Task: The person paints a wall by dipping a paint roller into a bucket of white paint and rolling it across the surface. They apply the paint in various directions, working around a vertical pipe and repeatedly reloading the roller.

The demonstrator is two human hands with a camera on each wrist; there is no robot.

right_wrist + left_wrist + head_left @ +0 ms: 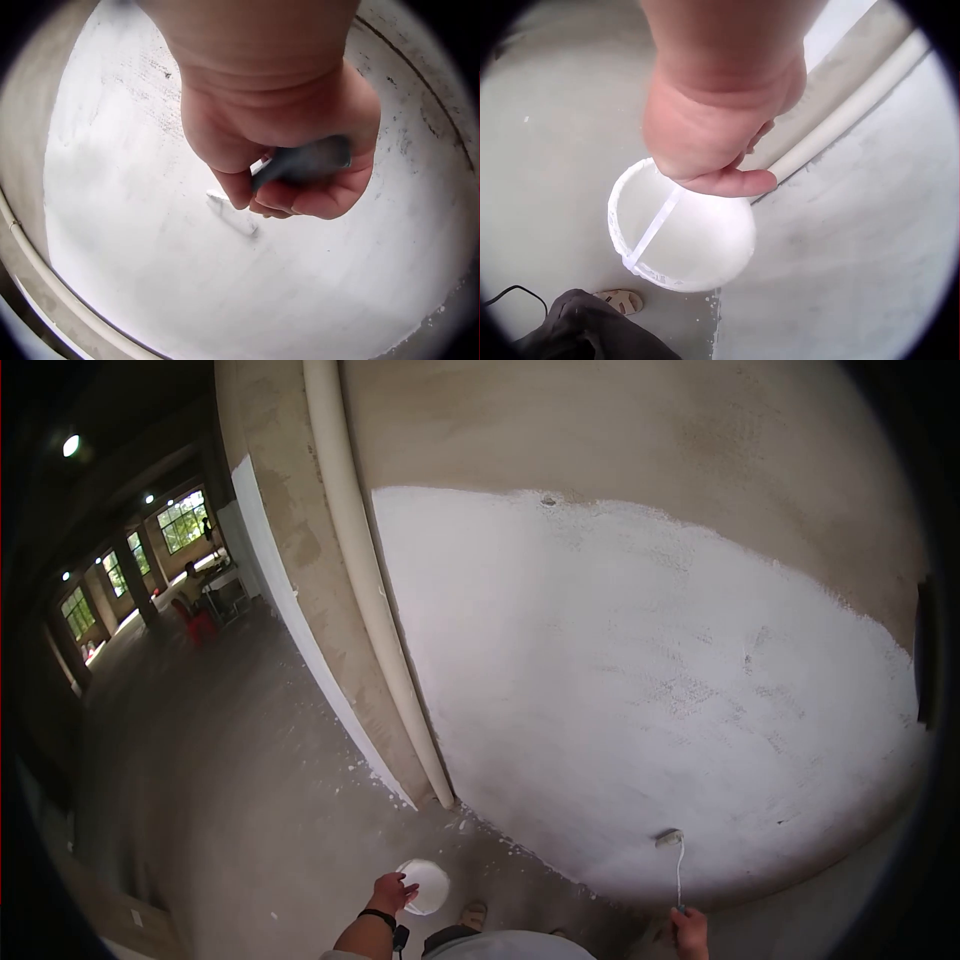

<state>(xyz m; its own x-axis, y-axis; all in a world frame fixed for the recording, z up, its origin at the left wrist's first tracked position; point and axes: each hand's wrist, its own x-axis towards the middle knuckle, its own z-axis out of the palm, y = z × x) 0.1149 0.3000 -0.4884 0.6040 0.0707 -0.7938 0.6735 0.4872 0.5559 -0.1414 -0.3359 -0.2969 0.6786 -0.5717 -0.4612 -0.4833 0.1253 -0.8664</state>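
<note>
My left hand (pixel 393 892) grips the thin white handle (pixel 658 223) of a white bucket (pixel 613 221), which hangs low beside my legs. Whitish paint coats the bucket's rim, and part of the opening is hidden behind the hand in the left wrist view. On the right, my right hand (pixel 690 932) has its fingers curled round the dark handle (pixel 315 159) of a paint roller (pixel 670 840). A thin pale rod leads from that handle to the roller head, which lies against the lower part of the white-painted wall (pixel 560 690).
Bare plaster (pixel 600 420) shows above the painted area. A vertical pipe (pixel 365 570) runs down the corner by a partly painted pillar (pixel 290 520). White spatters dot the floor (pixel 230 790) along the wall's foot. Far left, a person sits near a red chair (pixel 197 622).
</note>
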